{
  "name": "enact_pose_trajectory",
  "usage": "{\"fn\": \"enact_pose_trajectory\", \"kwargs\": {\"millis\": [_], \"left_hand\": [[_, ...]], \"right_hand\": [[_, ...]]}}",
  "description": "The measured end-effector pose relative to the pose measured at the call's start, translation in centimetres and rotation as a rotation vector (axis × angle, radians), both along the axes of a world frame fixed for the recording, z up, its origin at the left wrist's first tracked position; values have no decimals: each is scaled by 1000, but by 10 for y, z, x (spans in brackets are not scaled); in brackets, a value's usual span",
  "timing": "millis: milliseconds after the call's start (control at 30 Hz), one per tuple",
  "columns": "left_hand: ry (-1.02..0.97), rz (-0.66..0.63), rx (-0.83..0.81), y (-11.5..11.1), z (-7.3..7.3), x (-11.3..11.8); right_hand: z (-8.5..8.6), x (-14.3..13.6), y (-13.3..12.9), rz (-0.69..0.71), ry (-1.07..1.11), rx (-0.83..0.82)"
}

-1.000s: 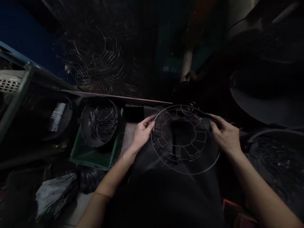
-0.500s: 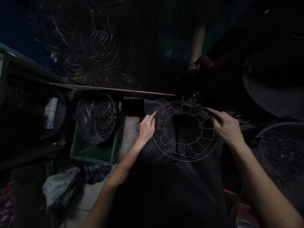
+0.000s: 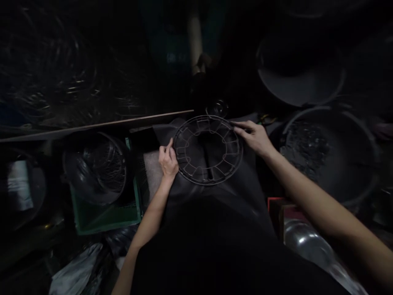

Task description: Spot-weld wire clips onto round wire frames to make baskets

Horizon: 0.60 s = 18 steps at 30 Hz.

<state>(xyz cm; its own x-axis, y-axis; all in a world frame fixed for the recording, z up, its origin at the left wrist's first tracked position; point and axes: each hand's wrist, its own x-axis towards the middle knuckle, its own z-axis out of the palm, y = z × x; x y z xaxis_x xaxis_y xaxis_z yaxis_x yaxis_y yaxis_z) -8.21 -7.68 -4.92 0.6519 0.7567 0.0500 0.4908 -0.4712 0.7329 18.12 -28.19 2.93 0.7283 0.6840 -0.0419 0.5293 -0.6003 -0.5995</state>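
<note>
Between my hands is a round wire frame [image 3: 208,180], a double outer ring with a wavy inner wire bent into several loops. It lies over the dark apron or cloth [image 3: 245,180] across my lap. At its left rim, my left hand [image 3: 168,159] is closed on the ring, the index finger pointing up along the edge. My right hand [image 3: 253,135] pinches the upper right rim between thumb and fingers. Just beyond the frame's far edge sits a small shiny round object [image 3: 218,107], too dark to name.
On the left, a dark bucket [image 3: 92,196] of wire pieces rests on a green crate [image 3: 106,221]. At right stand a large tub [image 3: 346,164] with small dark pieces and another basin [image 3: 302,88]. A board edge [image 3: 138,120] crosses ahead, with tangled wire beyond.
My view has swung to the right, so the surroundings shift left and more of the right tub shows. Both hands still hold the wire frame, which appears slightly farther from me.
</note>
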Motion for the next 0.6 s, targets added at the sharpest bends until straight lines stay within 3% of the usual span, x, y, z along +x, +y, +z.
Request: {"fn": "enact_pose_trajectory", "kwargs": {"millis": [100, 233, 400, 600], "left_hand": [[-18, 6, 54, 7, 5, 0], [-30, 25, 98, 9, 22, 0], [-15, 35, 53, 9, 36, 2], [-74, 24, 22, 13, 48, 9]], "right_hand": [[15, -23, -2, 10, -37, 18], [31, -58, -25, 104, -61, -49], [22, -82, -52, 187, -84, -145], [18, -98, -45, 109, -111, -190]]}}
